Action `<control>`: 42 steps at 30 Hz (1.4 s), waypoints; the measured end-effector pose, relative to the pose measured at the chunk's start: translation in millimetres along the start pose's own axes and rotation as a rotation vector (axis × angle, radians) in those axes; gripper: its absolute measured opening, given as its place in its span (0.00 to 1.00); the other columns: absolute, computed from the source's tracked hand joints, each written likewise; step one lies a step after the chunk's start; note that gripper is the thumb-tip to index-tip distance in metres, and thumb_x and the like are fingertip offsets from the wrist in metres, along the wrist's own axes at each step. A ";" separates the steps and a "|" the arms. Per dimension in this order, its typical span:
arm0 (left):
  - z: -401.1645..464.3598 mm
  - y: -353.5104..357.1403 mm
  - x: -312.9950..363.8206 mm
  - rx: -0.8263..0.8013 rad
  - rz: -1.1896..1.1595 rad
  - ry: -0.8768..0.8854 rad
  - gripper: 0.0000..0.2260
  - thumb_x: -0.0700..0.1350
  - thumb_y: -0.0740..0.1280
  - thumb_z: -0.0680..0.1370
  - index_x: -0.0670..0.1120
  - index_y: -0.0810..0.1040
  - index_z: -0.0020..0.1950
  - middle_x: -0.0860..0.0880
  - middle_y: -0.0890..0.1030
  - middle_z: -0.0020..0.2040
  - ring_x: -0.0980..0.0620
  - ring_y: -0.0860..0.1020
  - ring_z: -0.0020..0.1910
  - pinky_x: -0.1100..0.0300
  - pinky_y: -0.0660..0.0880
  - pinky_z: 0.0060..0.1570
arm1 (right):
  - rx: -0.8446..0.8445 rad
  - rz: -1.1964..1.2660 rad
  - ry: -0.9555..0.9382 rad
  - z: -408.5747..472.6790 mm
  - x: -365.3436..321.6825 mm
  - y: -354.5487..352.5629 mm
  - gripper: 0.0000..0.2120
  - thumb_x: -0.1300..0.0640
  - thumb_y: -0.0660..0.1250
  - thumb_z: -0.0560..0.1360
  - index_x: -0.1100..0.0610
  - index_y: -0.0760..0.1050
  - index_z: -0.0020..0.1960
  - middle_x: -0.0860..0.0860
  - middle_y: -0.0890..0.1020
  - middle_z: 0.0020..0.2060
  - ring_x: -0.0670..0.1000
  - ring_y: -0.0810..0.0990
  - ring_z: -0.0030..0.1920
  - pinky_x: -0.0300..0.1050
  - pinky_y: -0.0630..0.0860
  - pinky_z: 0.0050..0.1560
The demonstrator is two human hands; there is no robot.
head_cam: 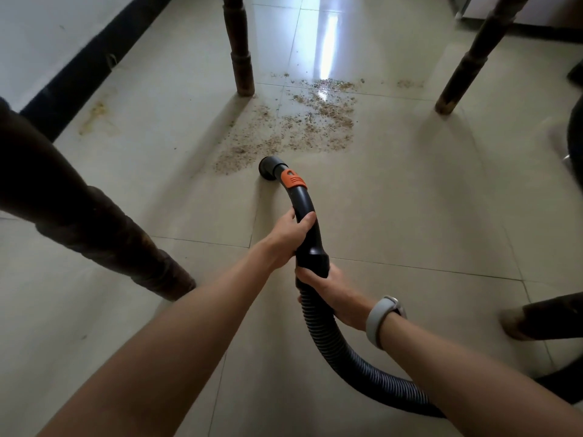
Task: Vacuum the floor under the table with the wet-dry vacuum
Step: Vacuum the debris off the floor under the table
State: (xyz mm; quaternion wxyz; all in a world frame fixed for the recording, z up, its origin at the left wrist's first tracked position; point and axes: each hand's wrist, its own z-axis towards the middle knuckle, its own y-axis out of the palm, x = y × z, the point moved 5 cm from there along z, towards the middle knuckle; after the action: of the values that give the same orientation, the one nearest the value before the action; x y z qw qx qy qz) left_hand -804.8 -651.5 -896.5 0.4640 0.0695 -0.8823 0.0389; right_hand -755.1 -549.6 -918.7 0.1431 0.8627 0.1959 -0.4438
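Black and curved, the vacuum handle (307,222) is held by both hands. The left hand (288,234) is higher up, with its fingers curled round the bend of the handle and its thumb on top. The right hand (334,294) is lower down, and it grips the spot where the handle meets the ribbed hose (347,351). Both arms reach far forward and are nearly straight. The right wrist wears a pale grey band (381,320).

An orange clip (293,179) sits near the end of the handle. Past it is the round black nozzle (268,167), down by the floor (410,200) and just beside the near edge of a patch of brown crumbs (299,127). I cannot tell if the nozzle touches the tiles. The crumbs lie between two dark wooden desk legs, one at the back left (239,48) and one at the back right (473,55). A third leg (94,216) is close by on the left.

The hose bends away under the right arm toward the bottom right. A yellow stain (96,116) marks the floor near the black strip along the wall (85,70). No writing or brand can be read on the vacuum.
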 end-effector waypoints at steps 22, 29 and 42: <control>-94.8 -8.2 -57.8 0.180 -0.049 -0.222 0.18 0.51 0.52 0.83 0.43 0.56 0.68 0.41 0.73 0.52 0.39 0.77 0.54 0.43 0.75 0.57 | 0.064 -0.215 0.040 -100.7 30.2 38.8 0.07 0.61 0.71 0.69 0.52 0.75 0.39 0.48 0.81 0.28 0.49 0.80 0.32 0.54 0.80 0.45; -83.1 -21.3 -39.9 0.206 -0.052 -0.197 0.22 0.53 0.52 0.82 0.41 0.56 0.71 0.40 0.73 0.54 0.39 0.78 0.53 0.44 0.75 0.58 | 0.149 -0.391 0.003 -88.3 11.2 44.4 0.07 0.50 0.70 0.67 0.50 0.74 0.40 0.48 0.81 0.33 0.50 0.81 0.38 0.47 0.78 0.42; -109.6 6.8 -48.3 0.038 -0.039 -0.224 0.17 0.51 0.52 0.83 0.42 0.59 0.67 0.43 0.72 0.43 0.48 0.76 0.34 0.57 0.76 0.33 | 0.249 -0.315 0.054 -123.3 33.1 41.1 0.10 0.49 0.71 0.67 0.51 0.75 0.46 0.48 0.82 0.37 0.46 0.81 0.39 0.40 0.75 0.37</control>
State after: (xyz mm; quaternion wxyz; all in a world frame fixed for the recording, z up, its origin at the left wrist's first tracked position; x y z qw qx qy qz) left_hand -689.7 -626.0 -874.3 0.3619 0.0994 -0.9261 0.0385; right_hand -631.0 -527.1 -873.3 -0.0411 0.8439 0.2758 -0.4583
